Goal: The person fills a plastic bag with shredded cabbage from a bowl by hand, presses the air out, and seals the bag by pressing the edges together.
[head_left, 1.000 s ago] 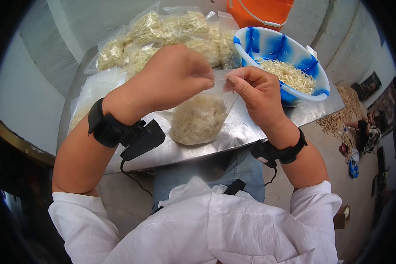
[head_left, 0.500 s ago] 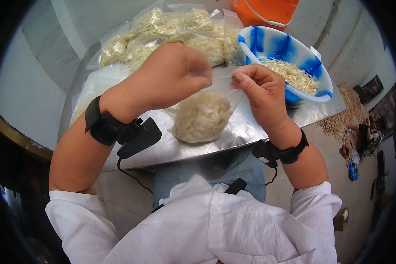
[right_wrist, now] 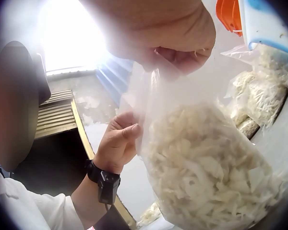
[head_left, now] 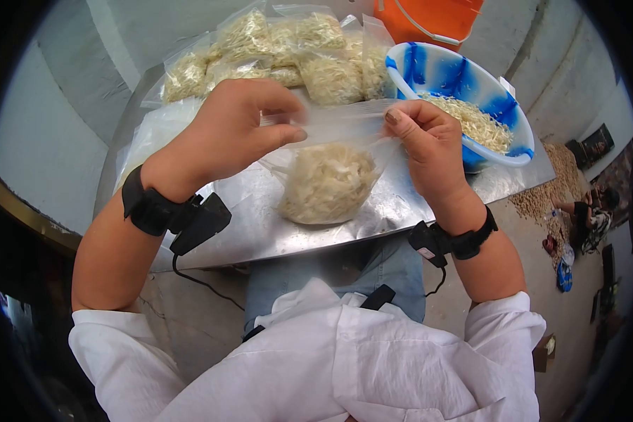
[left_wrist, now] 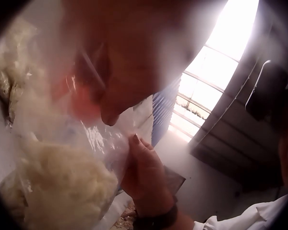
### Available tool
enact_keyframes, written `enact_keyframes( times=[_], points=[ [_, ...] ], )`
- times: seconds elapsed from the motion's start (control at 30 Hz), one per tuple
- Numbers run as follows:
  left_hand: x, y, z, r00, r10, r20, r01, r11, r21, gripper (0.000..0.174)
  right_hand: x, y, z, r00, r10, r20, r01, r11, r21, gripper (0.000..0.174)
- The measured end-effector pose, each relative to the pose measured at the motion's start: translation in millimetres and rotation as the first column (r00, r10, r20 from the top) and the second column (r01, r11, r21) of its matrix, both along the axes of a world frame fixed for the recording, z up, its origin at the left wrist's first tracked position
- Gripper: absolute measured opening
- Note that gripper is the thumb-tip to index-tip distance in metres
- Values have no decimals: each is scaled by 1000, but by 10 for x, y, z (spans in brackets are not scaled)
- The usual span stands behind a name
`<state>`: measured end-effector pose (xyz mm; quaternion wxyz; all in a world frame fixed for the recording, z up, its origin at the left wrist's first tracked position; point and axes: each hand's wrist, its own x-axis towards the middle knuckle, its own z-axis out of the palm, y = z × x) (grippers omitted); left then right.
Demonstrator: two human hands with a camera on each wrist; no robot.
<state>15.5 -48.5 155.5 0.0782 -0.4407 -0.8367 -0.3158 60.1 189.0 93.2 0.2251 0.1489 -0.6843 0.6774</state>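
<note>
A clear plastic bag (head_left: 328, 179) filled with pale shredded food stands on the shiny metal table (head_left: 394, 207) in front of me. My left hand (head_left: 235, 126) pinches the bag's top edge at its left end, and my right hand (head_left: 425, 144) pinches the same edge at its right end. The top strip is stretched flat between the two hands. From the right wrist view the bag (right_wrist: 206, 172) bulges with white shreds below my right hand (right_wrist: 168, 43), with my left hand (right_wrist: 117, 141) at its far edge. The left wrist view is blurred and shows the bag (left_wrist: 62, 177) close up.
Several filled bags (head_left: 281, 49) of the same shreds lie piled at the back of the table. A blue and white bowl (head_left: 464, 77) holding loose shreds stands at the right, with an orange bucket (head_left: 429, 17) behind it. The table's front edge is just above my lap.
My left hand has slid leftward along the bag's top edge, away from the right hand, so the top strip is now drawn out wide between them. The bag's body has stayed on the table.
</note>
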Motion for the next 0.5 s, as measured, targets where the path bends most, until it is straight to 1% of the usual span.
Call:
enact_keyframes(
  times=[0.07,0.3,0.4,0.5],
  points=[
    [-29,-20,-34,1000,-10,21,9,999,54,11,1,3,7,1000,8,5,-8,1000,-7,15],
    [-39,-53,-44,1000,-10,-13,11,999,52,7,-1,11,-6,1000,8,21,-8,1000,-19,15],
    [-33,-61,-35,999,-16,-37,17,1000,16,7,1,7,-5,1000,20,16,-19,1000,-19,15],
    [-40,-70,-58,999,-41,-30,43,997,63,9,2,1,2,999,-4,32,5,999,-32,15]
  ],
)
